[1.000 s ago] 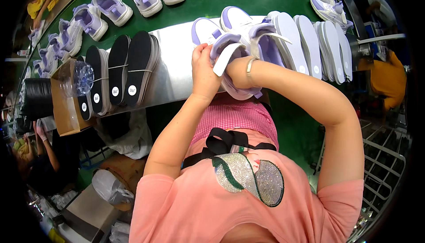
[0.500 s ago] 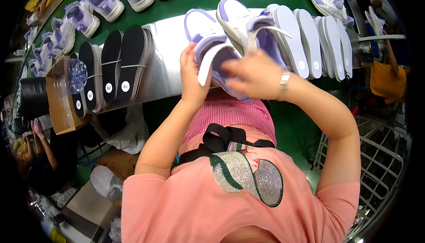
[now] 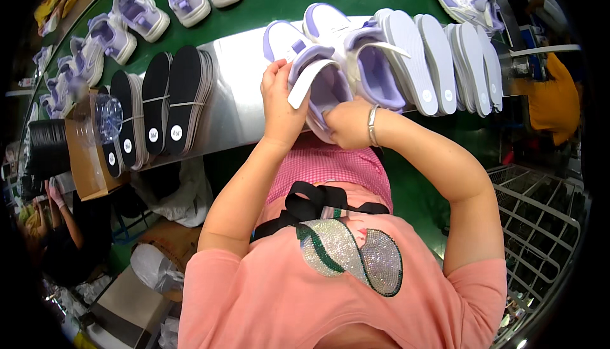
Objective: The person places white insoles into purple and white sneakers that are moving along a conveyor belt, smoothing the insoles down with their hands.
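Note:
A white and lavender sneaker (image 3: 286,39) lies tilted toward me at the metal shelf's near edge, its opening facing up. My left hand (image 3: 283,104) is closed round its left side, fingers by the collar. A loose white strap (image 3: 311,82) crosses the opening. My right hand (image 3: 349,124) is closed on the heel end, thumb at the inner rim; its other fingers are partly hidden. Touching it on the right is the matching sneaker (image 3: 379,75), also with a loose white strap, and no hand holds it.
Banded stacks of black insoles (image 3: 185,98) stand left on the metal shelf (image 3: 236,63); stacks of white insoles (image 3: 410,63) stand right. More sneakers (image 3: 141,17) line the green surface behind. A cardboard box (image 3: 81,161) with clear plastic is at far left, a wire rack (image 3: 540,234) lower right.
My right hand has moved down and left from above the shoe opening to its heel, and has closed there. My left hand keeps its hold on the sneaker.

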Motion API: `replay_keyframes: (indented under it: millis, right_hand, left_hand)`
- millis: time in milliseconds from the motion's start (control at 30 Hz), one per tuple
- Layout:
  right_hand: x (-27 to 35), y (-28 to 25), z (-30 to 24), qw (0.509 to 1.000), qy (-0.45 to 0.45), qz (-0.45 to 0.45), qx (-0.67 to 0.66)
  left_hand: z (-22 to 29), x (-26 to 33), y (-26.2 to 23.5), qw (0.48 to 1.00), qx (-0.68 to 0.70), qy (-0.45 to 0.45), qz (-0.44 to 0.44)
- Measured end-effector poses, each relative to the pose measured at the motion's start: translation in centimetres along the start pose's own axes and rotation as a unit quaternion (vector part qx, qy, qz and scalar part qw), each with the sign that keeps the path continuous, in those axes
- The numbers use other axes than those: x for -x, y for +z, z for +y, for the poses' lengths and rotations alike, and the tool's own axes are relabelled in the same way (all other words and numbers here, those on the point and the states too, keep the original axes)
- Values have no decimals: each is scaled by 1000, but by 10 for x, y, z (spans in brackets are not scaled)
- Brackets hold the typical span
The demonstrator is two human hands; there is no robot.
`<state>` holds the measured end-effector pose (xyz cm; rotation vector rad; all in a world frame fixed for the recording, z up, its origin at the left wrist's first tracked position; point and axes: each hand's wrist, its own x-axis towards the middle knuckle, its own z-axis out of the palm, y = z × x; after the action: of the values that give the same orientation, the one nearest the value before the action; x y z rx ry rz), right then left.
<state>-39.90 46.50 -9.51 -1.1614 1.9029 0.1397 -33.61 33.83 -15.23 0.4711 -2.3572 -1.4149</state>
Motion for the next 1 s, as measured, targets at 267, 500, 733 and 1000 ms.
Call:
replay_keyframes:
  millis: [267, 500, 733, 1000]
  right_hand:
    - [47, -4, 12, 883, -171, 427, -93]
    - [50, 45, 59, 897, 80, 433, 46]
    - [70, 43, 51, 877, -66, 453, -143]
    - [86, 57, 207, 787, 342, 503, -99]
  left_hand:
    - [-12, -43, -56, 962, 222, -150, -58]
    - [59, -31, -50, 950, -138, 238, 146]
    - [56, -33, 45, 974, -149, 166, -31]
    - [57, -39, 52, 998, -68, 1, -5]
